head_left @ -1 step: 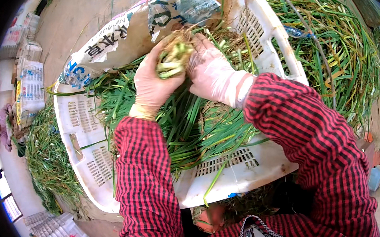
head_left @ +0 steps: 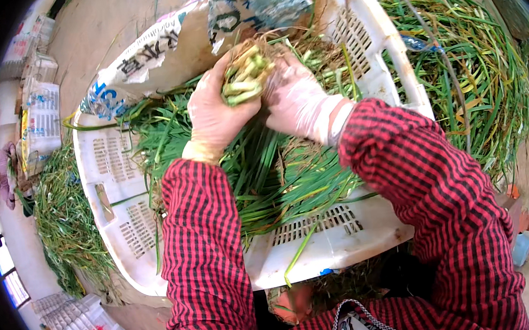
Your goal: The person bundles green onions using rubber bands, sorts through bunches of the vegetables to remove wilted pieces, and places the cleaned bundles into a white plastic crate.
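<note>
Right fingers had shifted slightly, their grip unclear; I saw left fingers holding one gathered bunch, loose leaves remaining below them.

Stalk bundle: pale yellow-green stems, thick and bunched, blunt ends showing
Roots: brown, thin, tangled, along the bundle's far edge
Pose: stem ends turned up; leaf ends not clearly traceable
Place: gripped in the left hand, against the right hand, above the white basket
</note>
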{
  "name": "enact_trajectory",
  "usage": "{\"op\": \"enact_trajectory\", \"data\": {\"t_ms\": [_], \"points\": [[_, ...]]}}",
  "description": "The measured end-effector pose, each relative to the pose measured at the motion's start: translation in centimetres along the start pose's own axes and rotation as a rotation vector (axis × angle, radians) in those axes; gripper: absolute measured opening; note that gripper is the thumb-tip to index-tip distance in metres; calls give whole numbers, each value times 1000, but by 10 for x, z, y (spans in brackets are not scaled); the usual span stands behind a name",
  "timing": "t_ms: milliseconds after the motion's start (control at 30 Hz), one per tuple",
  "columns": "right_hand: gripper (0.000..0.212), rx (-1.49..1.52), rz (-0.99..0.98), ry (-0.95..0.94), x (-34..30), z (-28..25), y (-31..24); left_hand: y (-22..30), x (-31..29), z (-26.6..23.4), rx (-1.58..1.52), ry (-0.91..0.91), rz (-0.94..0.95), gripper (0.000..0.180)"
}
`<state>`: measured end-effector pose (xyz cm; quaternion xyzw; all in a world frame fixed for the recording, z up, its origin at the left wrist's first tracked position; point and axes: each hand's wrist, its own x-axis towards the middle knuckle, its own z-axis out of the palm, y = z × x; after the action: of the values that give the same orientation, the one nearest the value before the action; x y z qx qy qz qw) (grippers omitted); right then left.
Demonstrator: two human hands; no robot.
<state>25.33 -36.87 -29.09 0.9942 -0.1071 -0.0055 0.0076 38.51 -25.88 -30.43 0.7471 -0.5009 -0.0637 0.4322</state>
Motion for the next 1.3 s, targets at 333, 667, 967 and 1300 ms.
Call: {"op": "enact_trajectory", "data": {"t_ms": [333, 667, 967, 1300], "points": [[70, 100, 56, -99, -18, 99, 23, 21, -5, -126, -501, 276, -363, 40], [93, 799, -88, 182, -33, -76, -18, 161, -97, -297, -501, 611, -239, 33], [99, 1348, -165, 506, -204, -271, -153, 335, -132, -222, -953, 75, 433, 25], [99, 16, -166, 356, -336, -349, -188, 417, -256, -118, -1880, 237, -132, 52]]}}
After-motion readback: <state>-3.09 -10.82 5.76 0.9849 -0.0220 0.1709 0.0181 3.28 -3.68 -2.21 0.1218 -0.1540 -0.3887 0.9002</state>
